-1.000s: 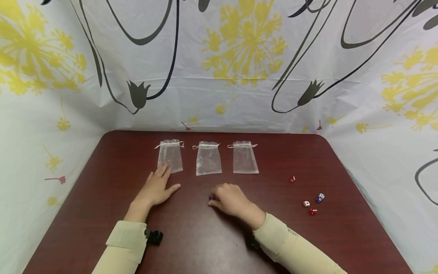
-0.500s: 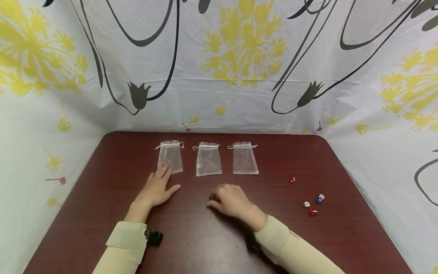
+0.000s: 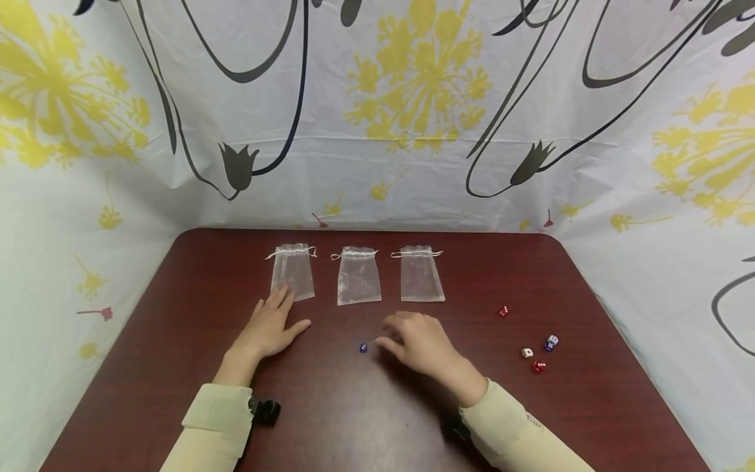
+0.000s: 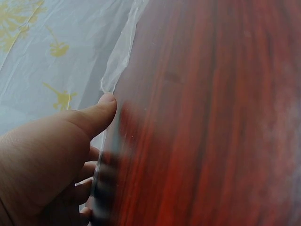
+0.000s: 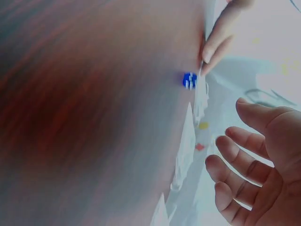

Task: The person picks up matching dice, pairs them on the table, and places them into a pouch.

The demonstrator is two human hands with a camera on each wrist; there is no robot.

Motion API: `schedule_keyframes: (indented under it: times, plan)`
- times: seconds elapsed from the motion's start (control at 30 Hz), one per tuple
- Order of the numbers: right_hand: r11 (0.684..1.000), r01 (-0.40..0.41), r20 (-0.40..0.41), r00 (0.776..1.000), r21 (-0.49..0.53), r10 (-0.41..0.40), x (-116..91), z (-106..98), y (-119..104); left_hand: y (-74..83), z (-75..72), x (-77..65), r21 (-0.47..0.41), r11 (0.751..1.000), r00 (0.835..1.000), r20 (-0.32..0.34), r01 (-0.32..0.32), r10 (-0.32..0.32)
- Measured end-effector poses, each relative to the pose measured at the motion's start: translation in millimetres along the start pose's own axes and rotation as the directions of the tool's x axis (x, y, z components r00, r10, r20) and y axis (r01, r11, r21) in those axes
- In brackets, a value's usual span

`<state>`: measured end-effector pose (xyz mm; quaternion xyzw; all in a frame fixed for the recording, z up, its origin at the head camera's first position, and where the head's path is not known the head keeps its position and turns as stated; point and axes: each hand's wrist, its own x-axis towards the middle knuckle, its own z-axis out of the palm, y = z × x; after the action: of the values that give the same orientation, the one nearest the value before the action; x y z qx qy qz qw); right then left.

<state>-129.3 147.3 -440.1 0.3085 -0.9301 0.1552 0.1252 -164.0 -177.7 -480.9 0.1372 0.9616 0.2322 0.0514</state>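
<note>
A blue die (image 3: 363,348) sits by itself on the dark red table, just left of my right hand (image 3: 420,344). That hand hovers apart from it with loosely bent fingers and holds nothing; the right wrist view shows the bare palm and the same blue die (image 5: 190,80). My left hand (image 3: 263,334) lies with fingers spread, its fingertips at the lower edge of the left sheer drawstring bag (image 3: 293,272). To the right of that bag lie a middle drawstring bag (image 3: 359,276) and a right one (image 3: 421,275), all flat.
On the right side of the table (image 3: 330,426) are several more dice: a red die (image 3: 503,311), a white die (image 3: 527,353), another red die (image 3: 539,367), and a blue and white pair (image 3: 551,343). A patterned curtain (image 3: 377,177) hangs behind the table.
My right hand has let go of the blue die and drawn back to the right, leaving it on the table. The left hand stays where it was.
</note>
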Motion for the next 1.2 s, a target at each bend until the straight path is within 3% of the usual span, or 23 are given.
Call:
schedule_keyframes:
  times: [0.17,0.7,1.2]
  plan:
    - [0.999,-0.040,-0.050,0.998,-0.008,0.040,-7.7,-8.9,17.2,0.0,-0.4,-0.3,0.001,1.000,1.000,-0.002,0.000,0.000]
    - [0.982,-0.187,-0.082,0.979,-0.025,0.185,-37.9,-32.7,67.0,1.0,0.8,0.1,0.002,1.000,1.000,-0.005,-0.003,0.003]
    - [0.954,-0.295,-0.082,0.954,-0.052,0.290,-68.0,-45.9,94.4,2.0,0.0,0.9,0.002,1.000,1.000,0.001,0.001,-0.001]
